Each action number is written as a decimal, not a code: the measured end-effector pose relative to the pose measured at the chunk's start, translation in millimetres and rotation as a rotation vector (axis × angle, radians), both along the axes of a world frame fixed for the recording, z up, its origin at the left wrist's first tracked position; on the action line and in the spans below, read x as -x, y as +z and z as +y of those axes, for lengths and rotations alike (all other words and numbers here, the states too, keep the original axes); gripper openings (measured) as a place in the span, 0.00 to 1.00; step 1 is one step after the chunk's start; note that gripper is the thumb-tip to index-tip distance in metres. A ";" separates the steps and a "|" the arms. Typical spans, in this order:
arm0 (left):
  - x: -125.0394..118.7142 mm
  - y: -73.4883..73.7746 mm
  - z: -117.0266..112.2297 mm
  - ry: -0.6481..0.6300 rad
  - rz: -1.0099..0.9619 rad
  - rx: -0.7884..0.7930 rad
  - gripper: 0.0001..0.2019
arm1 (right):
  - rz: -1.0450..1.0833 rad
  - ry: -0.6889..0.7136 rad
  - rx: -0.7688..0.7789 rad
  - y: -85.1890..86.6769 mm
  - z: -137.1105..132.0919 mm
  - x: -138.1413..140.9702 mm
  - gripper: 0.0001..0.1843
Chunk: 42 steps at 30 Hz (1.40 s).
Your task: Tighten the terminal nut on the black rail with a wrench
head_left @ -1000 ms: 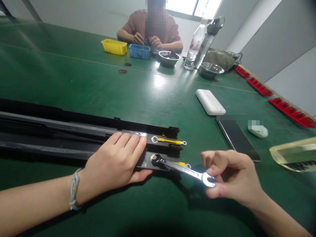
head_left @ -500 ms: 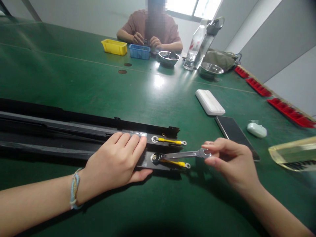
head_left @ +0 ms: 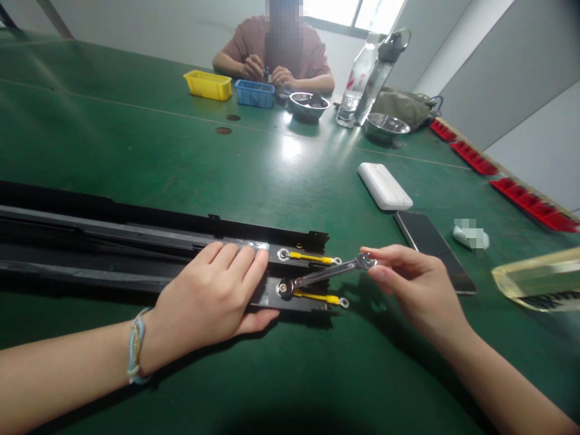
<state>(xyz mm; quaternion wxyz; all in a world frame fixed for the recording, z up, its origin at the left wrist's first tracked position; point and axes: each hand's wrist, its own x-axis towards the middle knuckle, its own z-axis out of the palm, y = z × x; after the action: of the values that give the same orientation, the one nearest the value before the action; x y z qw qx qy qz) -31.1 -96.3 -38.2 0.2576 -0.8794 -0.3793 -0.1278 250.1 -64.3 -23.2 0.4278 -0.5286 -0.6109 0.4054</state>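
My right hand (head_left: pixel 412 281) pinches the open end of a combination wrench (head_left: pixel 328 275) between thumb and fingers. The wrench's ring end sits around a nut on the nearer of two long black metal rails (head_left: pixel 254 229). Under the shaft, a yellow wire (head_left: pixel 319 296) with a ring terminal runs out from that nut. A second yellow wire (head_left: pixel 312 258) is attached at the farther rail's end. My left hand (head_left: pixel 212 290) lies across the rails just left of the nut, fingers over the top and thumb at the near side, gripping them. Its palm hides the part beneath.
Right of the rails lie a phone (head_left: pixel 432 251), a white power bank (head_left: pixel 385 186), a small white case (head_left: pixel 469 235) and a yellowish transparent item (head_left: pixel 539 281). Across the green table (head_left: pixel 181 157) sits a person (head_left: pixel 240 45), near bins, metal bowls and bottles. Red trays (head_left: pixel 530 202) line the right edge.
The wrench's free end has swung away from me and a little left with my right hand, its ring end staying on the nut. My left hand has kept its place.
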 end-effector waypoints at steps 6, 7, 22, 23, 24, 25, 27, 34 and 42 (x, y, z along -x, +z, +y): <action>2.0 0.7 -0.7 -0.002 0.000 0.000 0.30 | 0.033 0.124 -0.086 6.8 -7.2 0.0 0.10; 2.3 0.6 -1.0 -0.001 0.000 0.001 0.30 | 0.036 0.147 -0.112 8.3 -9.2 0.6 0.10; 1.3 -0.6 0.6 -0.002 0.004 0.012 0.30 | 0.065 0.334 -0.229 8.5 -24.3 0.7 0.09; 1.4 -0.6 0.7 0.000 0.006 0.013 0.30 | 0.064 0.344 -0.235 9.1 -24.7 1.2 0.09; 1.5 -0.6 0.9 0.001 0.008 0.015 0.30 | 0.061 0.355 -0.244 9.8 -25.0 1.8 0.09; 1.6 -0.6 1.3 0.004 0.011 0.016 0.30 | 0.058 0.367 -0.261 10.3 -25.2 2.5 0.09; 1.5 -0.5 2.2 0.007 0.012 0.016 0.30 | 0.050 0.383 -0.296 11.1 -25.5 3.7 0.10; 0.9 0.0 3.3 -0.003 0.002 0.013 0.30 | 0.063 0.395 -0.277 8.0 -24.8 2.5 0.09; 3.8 1.6 -0.2 -0.003 -0.001 0.017 0.30 | -0.008 0.222 -0.262 14.9 -17.4 5.8 0.07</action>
<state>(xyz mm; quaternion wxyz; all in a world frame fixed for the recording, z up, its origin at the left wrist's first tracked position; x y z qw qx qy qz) -34.8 -96.6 -36.6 0.2499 -0.8821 -0.3791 -0.1254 244.3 -81.7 -8.3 0.4432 -0.3992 -0.7150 0.3648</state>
